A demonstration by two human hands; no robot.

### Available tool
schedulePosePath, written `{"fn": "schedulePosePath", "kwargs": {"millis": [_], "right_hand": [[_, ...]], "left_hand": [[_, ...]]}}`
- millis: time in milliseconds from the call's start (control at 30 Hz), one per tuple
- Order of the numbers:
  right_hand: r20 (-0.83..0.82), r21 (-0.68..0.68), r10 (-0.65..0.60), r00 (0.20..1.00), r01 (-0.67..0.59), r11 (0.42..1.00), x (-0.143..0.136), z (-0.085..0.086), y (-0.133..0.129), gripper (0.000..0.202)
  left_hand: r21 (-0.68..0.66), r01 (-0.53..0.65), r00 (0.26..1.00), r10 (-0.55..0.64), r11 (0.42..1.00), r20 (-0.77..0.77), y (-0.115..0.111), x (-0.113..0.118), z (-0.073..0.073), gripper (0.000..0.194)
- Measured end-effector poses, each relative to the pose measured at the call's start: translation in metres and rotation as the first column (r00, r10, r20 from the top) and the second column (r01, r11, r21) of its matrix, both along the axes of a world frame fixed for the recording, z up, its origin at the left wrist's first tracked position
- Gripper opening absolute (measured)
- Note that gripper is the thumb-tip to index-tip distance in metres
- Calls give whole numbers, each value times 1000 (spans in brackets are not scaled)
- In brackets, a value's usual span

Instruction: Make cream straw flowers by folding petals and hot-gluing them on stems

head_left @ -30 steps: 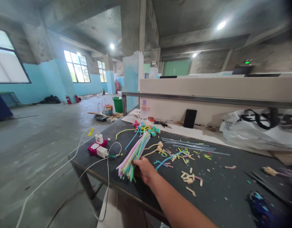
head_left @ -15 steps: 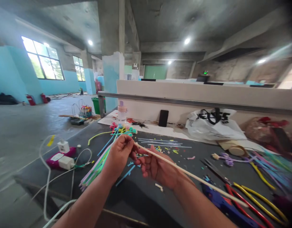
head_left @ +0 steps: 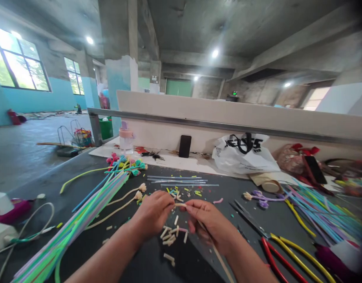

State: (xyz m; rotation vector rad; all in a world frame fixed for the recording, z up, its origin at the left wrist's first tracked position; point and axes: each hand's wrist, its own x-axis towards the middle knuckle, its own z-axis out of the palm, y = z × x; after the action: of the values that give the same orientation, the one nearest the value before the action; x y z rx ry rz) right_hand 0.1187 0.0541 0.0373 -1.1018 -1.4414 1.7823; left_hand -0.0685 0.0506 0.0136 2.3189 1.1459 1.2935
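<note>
Near the middle of the dark table, my left hand (head_left: 154, 210) pinches one end of a cream pipe-cleaner-like stem (head_left: 218, 255). My right hand (head_left: 209, 220) grips the same stem a short way along, and its rest runs down toward the bottom edge beneath the right palm. Both hands' fingertips face each other with a short stretch of stem between them. Several short cream pieces (head_left: 168, 239) lie on the table just below the hands. Two cream stems with knobbed tips (head_left: 122, 200) rest to the left of my left hand.
Left lies a bundle of green and purple stems (head_left: 77, 220). Clear sticks (head_left: 181, 181) lie behind the hands. Right are scissors (head_left: 251, 220), red and yellow handles, and blue stems (head_left: 325, 216). Behind stand a bottle (head_left: 126, 139), a phone (head_left: 185, 146) and a white bag (head_left: 245, 153).
The view has shifted right. My hands now pinch the stem with fingertips facing, and the stem points more steeply down. Short cream pieces now show below the hands.
</note>
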Motion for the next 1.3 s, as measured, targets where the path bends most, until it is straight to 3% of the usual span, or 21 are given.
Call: {"fn": "schedulePosePath", "kwargs": {"millis": [100, 167, 267, 333, 467, 600, 700, 833, 933, 1200, 1300], "right_hand": [[149, 93, 46, 988, -60, 994, 4, -2, 8, 33], [242, 146, 65, 968, -102, 984, 7, -2, 10, 32], [320, 165, 67, 945, -125, 978, 11, -1, 11, 33], [342, 164, 59, 938, -121, 979, 12, -2, 11, 35], [310, 218, 38, 950, -110, 970, 13, -11, 14, 38], [262, 223, 36, 964, -97, 970, 15, -24, 19, 44], [169, 212, 9, 986, -45, 976, 15, -28, 20, 46], [37, 195, -52, 998, 43, 980, 11, -31, 20, 43], [8, 180, -104, 995, 101, 978, 5, -29, 16, 43], [162, 248, -68, 984, 26, 968, -8, -6, 2, 47], [169, 248, -26, 985, -17, 969, -11, -5, -1, 47]], "left_hand": [[-101, 6, 1000, -8, 995, -14, -2, 0, -1, 16], [-281, 24, 998, -4, 959, 70, -2, 4, 1, 13], [-590, 200, 953, -15, 782, 304, 0, 10, 2, 15], [-687, 317, 910, -5, 654, 415, 0, 12, 0, 23], [-715, 505, 815, 4, 484, 579, -1, 9, -5, 34], [-673, 657, 720, -17, 340, 694, -3, 4, -6, 29], [-653, 708, 681, -18, 267, 732, -4, 3, -6, 26], [-595, 764, 607, 34, 248, 794, -6, 6, -3, 27], [-541, 794, 539, 91, 276, 837, -7, 8, -1, 30], [-456, 748, 428, 174, 483, 887, -8, 15, -2, 25], [-446, 722, 407, 197, 529, 892, -9, 19, -2, 26]]}}
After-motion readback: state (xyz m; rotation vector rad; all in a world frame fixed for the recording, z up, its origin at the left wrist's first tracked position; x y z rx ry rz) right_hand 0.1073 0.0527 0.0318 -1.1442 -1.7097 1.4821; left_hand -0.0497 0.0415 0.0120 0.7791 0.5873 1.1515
